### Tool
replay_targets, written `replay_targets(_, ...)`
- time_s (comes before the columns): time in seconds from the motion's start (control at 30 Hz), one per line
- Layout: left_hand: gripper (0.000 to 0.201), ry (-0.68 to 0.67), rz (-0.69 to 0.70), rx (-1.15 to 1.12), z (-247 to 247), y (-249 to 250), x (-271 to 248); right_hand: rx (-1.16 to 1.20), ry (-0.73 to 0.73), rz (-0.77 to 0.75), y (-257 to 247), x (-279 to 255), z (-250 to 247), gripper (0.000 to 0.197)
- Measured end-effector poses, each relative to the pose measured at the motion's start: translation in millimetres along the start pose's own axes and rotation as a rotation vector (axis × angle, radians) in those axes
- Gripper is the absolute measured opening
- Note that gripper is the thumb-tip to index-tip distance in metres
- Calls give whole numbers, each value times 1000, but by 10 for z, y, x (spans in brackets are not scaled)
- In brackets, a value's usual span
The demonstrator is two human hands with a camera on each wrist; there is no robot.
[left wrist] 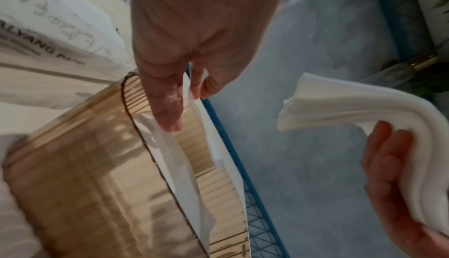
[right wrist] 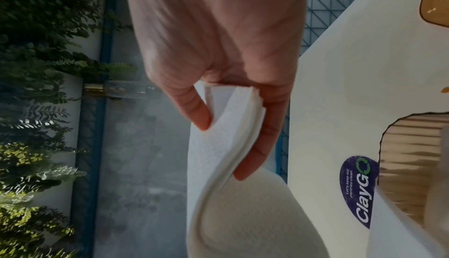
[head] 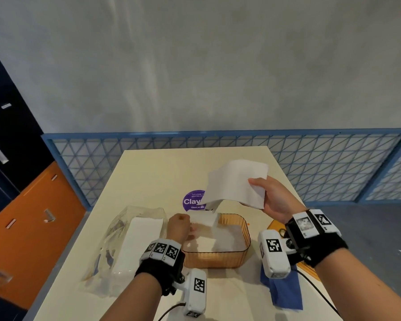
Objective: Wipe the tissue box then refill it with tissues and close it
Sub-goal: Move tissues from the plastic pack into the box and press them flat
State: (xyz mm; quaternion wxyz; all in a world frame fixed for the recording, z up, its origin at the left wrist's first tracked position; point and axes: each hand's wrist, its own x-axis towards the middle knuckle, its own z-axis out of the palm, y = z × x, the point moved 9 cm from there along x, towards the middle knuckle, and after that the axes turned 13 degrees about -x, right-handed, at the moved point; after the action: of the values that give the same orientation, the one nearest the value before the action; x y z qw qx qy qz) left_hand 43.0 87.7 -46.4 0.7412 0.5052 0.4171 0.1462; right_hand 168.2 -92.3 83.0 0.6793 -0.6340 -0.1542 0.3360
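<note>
The amber see-through tissue box (head: 214, 260) stands open on the cream table (head: 153, 177), with white tissues lying inside. At the box's far left corner my left hand (head: 178, 225) pinches a loose white tissue sheet (head: 204, 218). In the left wrist view that sheet (left wrist: 179, 166) runs between the thumb and fingers of my left hand (left wrist: 189, 108), over the box (left wrist: 85, 175) rim. My right hand (head: 276, 200) holds a bent stack of tissues (head: 234, 181) in the air above the box's far right side. The right wrist view shows the right hand (right wrist: 222, 150) gripping the stack (right wrist: 243, 214) between thumb and fingers.
An opened clear plastic tissue pack (head: 134, 242) lies left of the box. A blue cloth (head: 285, 290) lies front right, with the amber lid (head: 274, 224) partly hidden behind my right wrist. A purple sticker (head: 192, 201) marks the table beyond the box. A blue lattice railing (head: 322, 163) runs behind.
</note>
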Motion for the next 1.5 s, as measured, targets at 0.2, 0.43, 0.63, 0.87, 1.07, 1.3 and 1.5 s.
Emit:
replay_targets(0.2, 20, 80, 115, 124, -61, 149, 209, -23, 36, 16, 108, -5, -159, 26)
replay_targets(0.43, 15, -3, 575, 198, 221, 1001, -272, -36, 23, -1, 5, -3, -162, 29)
replay_targets(0.63, 26, -455, 78, -409, 530, 881, -482, 211, -273, -172, -472, -159, 269, 38)
replay_targets(0.87, 37, -608, -47, -710, 644, 781, -817, -55, -205, 6, -63, 16, 257, 34)
replay_targets(1.07, 27, -511, -149, -793, 562, 603, -694, -171, -110, 126, 274, -1, 94, 18)
replay_targets(1.3, 31, -465, -235, -803, 521, 465, -694, -150, -78, 244, 501, -73, 43, 16)
replay_targets(1.5, 26, -448, -234, -741, 423, 469, -607, 113, -183, 341, 662, -114, 203, 32)
